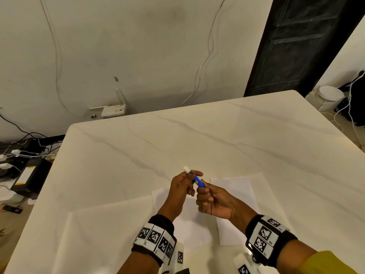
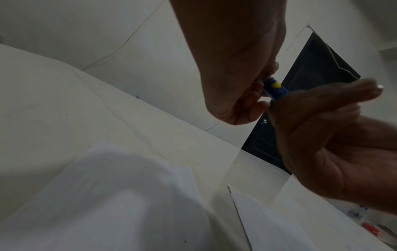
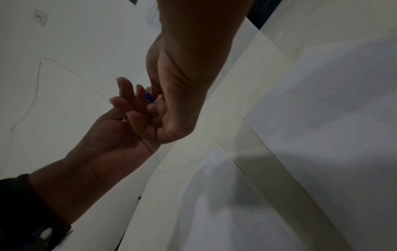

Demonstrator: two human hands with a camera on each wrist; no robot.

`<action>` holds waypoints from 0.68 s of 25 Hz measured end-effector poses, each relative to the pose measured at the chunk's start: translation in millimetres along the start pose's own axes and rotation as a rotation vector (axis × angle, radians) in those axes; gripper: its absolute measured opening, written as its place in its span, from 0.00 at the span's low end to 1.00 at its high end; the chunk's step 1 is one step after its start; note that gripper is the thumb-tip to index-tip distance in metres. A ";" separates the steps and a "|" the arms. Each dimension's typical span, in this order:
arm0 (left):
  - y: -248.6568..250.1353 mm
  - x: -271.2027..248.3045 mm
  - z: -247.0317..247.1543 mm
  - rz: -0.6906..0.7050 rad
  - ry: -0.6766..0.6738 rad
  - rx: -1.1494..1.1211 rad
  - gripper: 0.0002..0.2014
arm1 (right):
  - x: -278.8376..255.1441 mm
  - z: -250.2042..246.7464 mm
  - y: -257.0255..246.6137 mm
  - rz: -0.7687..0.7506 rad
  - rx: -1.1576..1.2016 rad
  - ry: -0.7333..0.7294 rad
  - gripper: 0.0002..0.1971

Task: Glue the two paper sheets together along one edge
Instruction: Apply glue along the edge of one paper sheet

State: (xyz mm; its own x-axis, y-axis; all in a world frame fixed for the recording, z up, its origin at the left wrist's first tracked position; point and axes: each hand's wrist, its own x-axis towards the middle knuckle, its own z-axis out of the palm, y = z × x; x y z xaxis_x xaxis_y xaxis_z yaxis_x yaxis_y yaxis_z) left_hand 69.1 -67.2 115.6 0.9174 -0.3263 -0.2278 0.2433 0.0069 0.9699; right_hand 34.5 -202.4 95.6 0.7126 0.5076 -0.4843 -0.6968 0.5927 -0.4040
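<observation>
Both hands hold a blue glue stick slanted in the air above the table. My left hand pinches its upper part, just below the white end that sticks out past the fingers. My right hand curls round its lower end. The left wrist view shows the glue stick between my left hand and my right hand. Only a sliver of blue shows in the right wrist view. Two white paper sheets lie flat below, one on the left and one on the right, with a narrow gap between them.
The white marble table stretches far beyond the sheets. On the floor behind it sits a white router. Cables and dark boxes crowd the floor on the left. A dark door stands at the back right.
</observation>
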 end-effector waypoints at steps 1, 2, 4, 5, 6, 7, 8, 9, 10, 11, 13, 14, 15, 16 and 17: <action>-2.2 -0.1 -0.1 0.001 -0.017 -0.003 0.15 | -0.8 -1.6 0.9 0.002 -0.006 -0.018 0.27; -3.8 -0.1 -0.6 0.000 -0.028 0.006 0.15 | -1.4 -1.5 0.8 0.008 -0.025 -0.007 0.27; -5.7 -0.3 -1.0 -0.003 -0.037 0.048 0.15 | -2.3 -0.9 -0.3 0.001 -0.108 0.081 0.24; -5.6 -0.5 -0.4 -0.002 -0.037 0.070 0.15 | -2.3 -1.0 -1.0 -0.014 -0.162 0.135 0.23; -5.0 -0.6 0.5 -0.004 -0.034 0.087 0.14 | -2.0 -1.0 -1.2 -0.032 -0.200 0.180 0.22; -5.3 0.0 1.4 -0.009 -0.027 0.110 0.14 | -1.3 -1.1 -1.4 -0.054 -0.208 0.217 0.22; -6.2 0.1 1.7 -0.017 -0.019 0.143 0.13 | -0.1 -1.4 -1.2 -0.086 -0.198 0.258 0.20; -8.2 1.1 1.7 -0.026 -0.004 0.195 0.11 | 1.4 -2.4 -0.8 -0.129 -0.183 0.304 0.18; -11.4 1.9 0.3 -0.039 0.015 0.259 0.10 | 2.7 -3.8 -0.6 -0.182 -0.173 0.353 0.14; -14.8 3.0 -2.5 -0.068 0.026 0.346 0.11 | 4.0 -6.8 -0.9 -0.239 -0.167 0.402 0.12; -27.0 4.5 -12.4 -0.160 0.012 0.653 0.27 | 5.4 -15.6 -3.7 -0.340 -0.200 0.491 0.10; -34.8 3.8 -18.6 -0.200 -0.027 0.883 0.36 | 6.0 -20.3 -5.6 -0.373 -0.245 0.530 0.09; -42.9 3.0 -23.9 -0.222 -0.072 1.105 0.41 | 6.8 -24.6 -7.4 -0.396 -0.306 0.568 0.09; -49.5 1.7 -27.4 -0.232 -0.115 1.273 0.45 | 7.9 -27.8 -8.8 -0.411 -0.383 0.608 0.08; -56.3 2.0 -30.3 -0.233 -0.157 1.379 0.47 | 9.8 -30.1 -10.0 -0.422 -0.480 0.649 0.07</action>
State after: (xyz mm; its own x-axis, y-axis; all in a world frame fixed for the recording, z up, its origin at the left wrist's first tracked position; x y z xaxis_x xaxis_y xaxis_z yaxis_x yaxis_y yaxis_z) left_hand 66.8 -39.6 57.9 0.8331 -0.2926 -0.4693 -0.2012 -0.9508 0.2355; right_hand 46.0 -222.2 71.5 0.8315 -0.2299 -0.5058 -0.4512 0.2517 -0.8562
